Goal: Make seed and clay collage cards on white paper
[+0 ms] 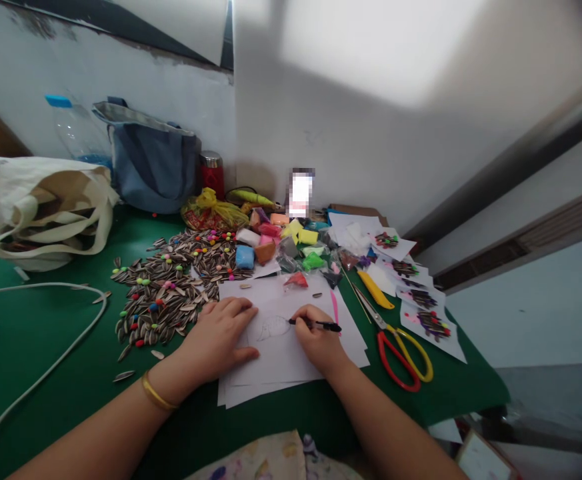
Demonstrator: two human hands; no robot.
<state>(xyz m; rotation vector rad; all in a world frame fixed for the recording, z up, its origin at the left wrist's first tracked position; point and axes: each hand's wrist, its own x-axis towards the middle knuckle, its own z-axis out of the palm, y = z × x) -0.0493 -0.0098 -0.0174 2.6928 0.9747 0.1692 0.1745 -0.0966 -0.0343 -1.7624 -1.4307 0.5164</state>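
White paper sheets (pixel 281 367) lie stacked in front of me, with a thin line drawing (pixel 272 327) on the top one. My right hand (pixel 319 339) is closed around a black pen (pixel 328 326), its tip at the right end of the drawing. On the sheet's left side my left hand (pixel 225 333) rests flat, fingers spread, holding nothing. Left of the paper spreads a heap of striped sunflower seeds (pixel 171 287) with coloured beads among them. Beyond the sheets sit small packs of coloured clay, including a blue one (pixel 245 257) and a green one (pixel 313 260).
Right of the paper lie scissors (pixel 381 325) with red and yellow handles, a yellow cutter (pixel 375 289) and decorated cards (pixel 433 325). Behind stand a blue bag (pixel 151 163), a red flask (pixel 213 175) and a bottle (pixel 78 130). A white cable (pixel 61 360) crosses the green table (pixel 5 307).
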